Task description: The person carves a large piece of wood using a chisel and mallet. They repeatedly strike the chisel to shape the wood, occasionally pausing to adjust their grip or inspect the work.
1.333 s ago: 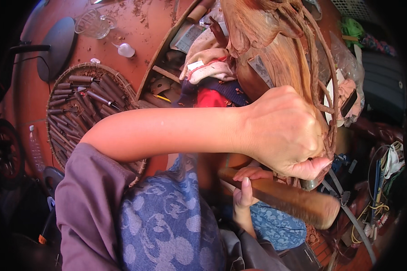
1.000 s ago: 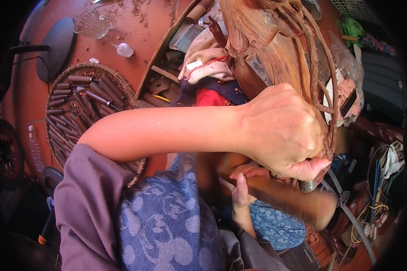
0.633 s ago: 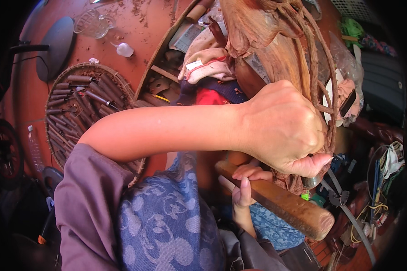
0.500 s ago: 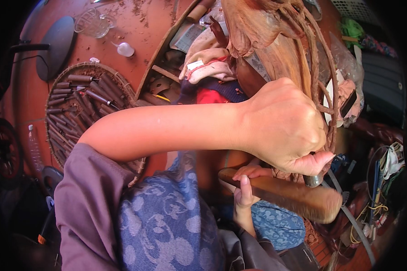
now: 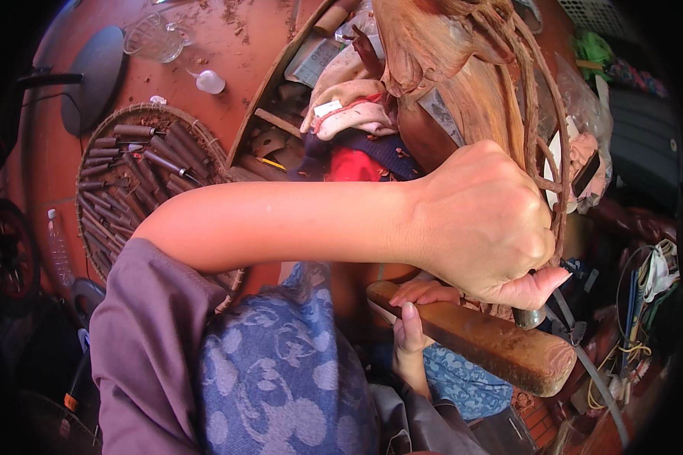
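Note:
My left hand (image 5: pixel 486 224) is a closed fist in the middle right, its bare forearm crossing in front of me from a purple sleeve. Below the fist juts the round, metallic-looking butt of a chisel (image 5: pixel 529 318); the fist and forearm hide the rest of it. My right hand (image 5: pixel 421 307) is wrapped round the narrow end of a wooden mallet (image 5: pixel 501 341), lower down. The mallet's thick block slants to the lower right, just under the chisel's butt; whether they touch I cannot tell. Beyond the fist rises a carved brown wood piece (image 5: pixel 474 91) with long curved strands.
At left, a round woven basket (image 5: pixel 99 125) holds several wooden-handled tools (image 5: pixel 140 163). A wooden tray (image 5: pixel 254 114) with cloths (image 5: pixel 349 106) and a pencil lies beyond my forearm. A glass mug (image 5: pixel 159 38) and a small white bottle (image 5: pixel 210 82) stand on the red tiles. Cords (image 5: pixel 630 349) clutter the right.
My left fist has shifted slightly right and down with the chisel. The mallet's thick end has swung a little lower and shows less blur.

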Tool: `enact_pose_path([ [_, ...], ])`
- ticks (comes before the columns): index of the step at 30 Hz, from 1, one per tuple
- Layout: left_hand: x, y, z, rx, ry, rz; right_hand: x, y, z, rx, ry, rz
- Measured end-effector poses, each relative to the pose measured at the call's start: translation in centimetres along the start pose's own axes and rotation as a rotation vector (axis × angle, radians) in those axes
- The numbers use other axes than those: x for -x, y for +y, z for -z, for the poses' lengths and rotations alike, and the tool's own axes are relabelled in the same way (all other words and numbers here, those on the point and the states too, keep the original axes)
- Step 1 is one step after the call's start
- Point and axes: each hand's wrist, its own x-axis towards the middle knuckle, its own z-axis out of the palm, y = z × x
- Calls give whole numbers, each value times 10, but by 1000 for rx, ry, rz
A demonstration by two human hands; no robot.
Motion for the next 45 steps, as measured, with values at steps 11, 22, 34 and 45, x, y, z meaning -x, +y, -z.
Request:
enact_pose_path([
  [11,-10,-2,-3,-66,51,48,-9,-29,-13,61,19,-110],
  [22,-10,4,2,-34,50,69,-8,-33,-15,28,-25,-58],
  [34,-19,0,-7,-68,128,92,-12,-44,-16,154,57,-193],
  [45,-22,-1,-4,-60,147,92,-15,-47,-12,277,24,-155],
])
